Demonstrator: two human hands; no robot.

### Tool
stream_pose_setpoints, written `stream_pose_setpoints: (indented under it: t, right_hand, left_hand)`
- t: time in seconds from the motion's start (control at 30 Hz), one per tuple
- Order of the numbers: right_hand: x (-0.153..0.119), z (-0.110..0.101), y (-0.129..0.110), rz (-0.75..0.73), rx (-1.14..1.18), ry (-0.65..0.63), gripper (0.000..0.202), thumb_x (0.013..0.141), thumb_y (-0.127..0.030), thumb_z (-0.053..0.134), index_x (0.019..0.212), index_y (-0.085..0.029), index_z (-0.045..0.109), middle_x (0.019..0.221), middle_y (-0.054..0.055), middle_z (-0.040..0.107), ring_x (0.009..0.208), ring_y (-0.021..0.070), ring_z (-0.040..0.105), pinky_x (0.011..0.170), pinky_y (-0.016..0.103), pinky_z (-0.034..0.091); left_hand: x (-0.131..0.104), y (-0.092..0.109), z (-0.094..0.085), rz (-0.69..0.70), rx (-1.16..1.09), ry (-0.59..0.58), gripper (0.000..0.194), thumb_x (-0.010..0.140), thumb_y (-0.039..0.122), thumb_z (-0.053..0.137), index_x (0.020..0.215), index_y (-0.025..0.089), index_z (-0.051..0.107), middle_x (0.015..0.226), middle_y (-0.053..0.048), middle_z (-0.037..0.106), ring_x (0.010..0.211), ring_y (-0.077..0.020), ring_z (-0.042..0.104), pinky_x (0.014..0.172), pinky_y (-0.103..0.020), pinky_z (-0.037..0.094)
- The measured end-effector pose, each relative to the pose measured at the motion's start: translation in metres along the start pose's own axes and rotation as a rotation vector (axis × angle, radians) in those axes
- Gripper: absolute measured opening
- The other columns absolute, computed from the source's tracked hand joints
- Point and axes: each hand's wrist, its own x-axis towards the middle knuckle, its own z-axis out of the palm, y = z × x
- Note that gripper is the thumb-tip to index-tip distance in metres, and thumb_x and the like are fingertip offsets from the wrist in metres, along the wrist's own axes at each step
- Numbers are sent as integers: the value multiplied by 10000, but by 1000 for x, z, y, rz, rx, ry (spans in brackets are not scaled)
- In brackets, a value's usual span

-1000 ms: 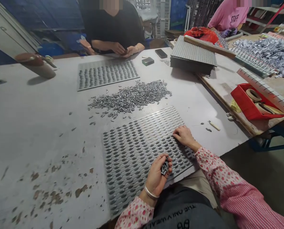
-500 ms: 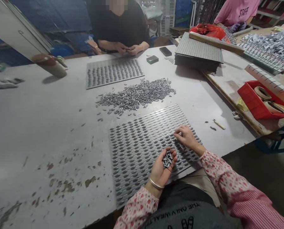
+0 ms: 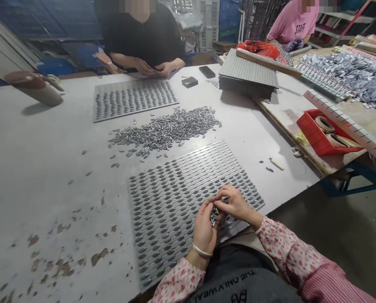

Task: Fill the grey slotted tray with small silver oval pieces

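Head view: left hand (image 3: 203, 227) cupped around a clutch of small metal pieces (image 3: 213, 216), lower centre. Right hand (image 3: 235, 203) touching, fingers pinching into that clutch from the right. Both over the slotted tray (image 3: 175, 189); loose pile (image 3: 165, 130) farther up the bench (image 3: 49, 168).

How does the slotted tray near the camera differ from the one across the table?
The near tray sits skewed under the left hand and right hand; its far rows look unfilled. The far tray lies squarer, before another person's hands, its slots mostly filled. Both are grey, with rows of oval slots.
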Motion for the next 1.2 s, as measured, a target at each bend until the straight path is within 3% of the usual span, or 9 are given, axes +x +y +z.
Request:
stream_pose_setpoints:
  t: [0.1, 0.23, 0.33, 0.47, 0.6, 0.73, 1.0, 1.2]
  right_hand:
    - [0, -3, -5, 58, 229, 50, 31, 740, -190, 589, 734, -184, 618, 784, 23, 628, 777, 159, 570, 730, 287, 451]
    - [1, -5, -9, 215, 446, 34, 77, 737, -231, 577, 690, -171, 581, 673, -3, 617, 571, 114, 552, 562, 243, 455]
    - [4, -9, -8, 218, 497, 124, 121, 747, -270, 576, 671, -177, 564, 763, 27, 646, 651, 134, 573, 600, 259, 469]
    - [18, -26, 11, 228, 548, 269, 174, 780, -332, 532, 691, -182, 536, 751, 32, 639, 676, 136, 561, 630, 266, 462]
    - [37, -45, 48, 260, 359, 221, 129, 787, -284, 489, 714, -178, 497, 665, -21, 567, 566, 97, 463, 562, 229, 394]
    - [51, -51, 75, 121, -22, 47, 68, 776, -183, 471, 746, -172, 531, 706, -18, 555, 667, 112, 482, 649, 239, 381]
    - [60, -44, 87, -10, -188, -148, 101, 766, -120, 526, 803, -170, 605, 777, 6, 613, 735, 123, 524, 695, 235, 383]
    - [65, -41, 92, -87, -348, -148, 71, 766, -134, 571, 752, -168, 631, 745, 26, 586, 763, 150, 500, 733, 265, 380]
  left_hand:
    - [-4, 8, 8, 12, 2, -7, 240, 686, 258, 664, 914, 183, 646, 957, -37, 645, 845, -159, 593, 641, -229, 502]
    - [-5, 13, 18, -4, -1, -14, 220, 696, 227, 642, 910, 172, 648, 990, -47, 642, 817, -154, 599, 632, -241, 515]
    - [-2, 14, 19, -19, -25, -50, 216, 736, 205, 604, 947, 167, 630, 970, -59, 650, 784, -147, 610, 631, -245, 521]
    - [3, 19, 15, -128, -114, 14, 132, 771, 166, 556, 888, 133, 608, 767, -60, 642, 658, -126, 610, 570, -219, 514]
    - [2, 23, 13, -244, -132, -1, 149, 779, 153, 536, 907, 113, 599, 771, -67, 612, 603, -97, 577, 504, -185, 486]
    - [0, 21, 13, -261, -102, -61, 142, 753, 113, 527, 885, 129, 575, 685, -15, 553, 520, -60, 508, 426, -144, 402]
    - [-2, 16, 8, -274, -59, -63, 98, 729, 117, 551, 822, 147, 546, 690, -21, 573, 549, -79, 531, 431, -147, 399]
    - [-3, 13, 8, -237, -21, -68, 97, 713, 123, 608, 807, 138, 590, 766, -36, 590, 624, -93, 561, 487, -167, 448]
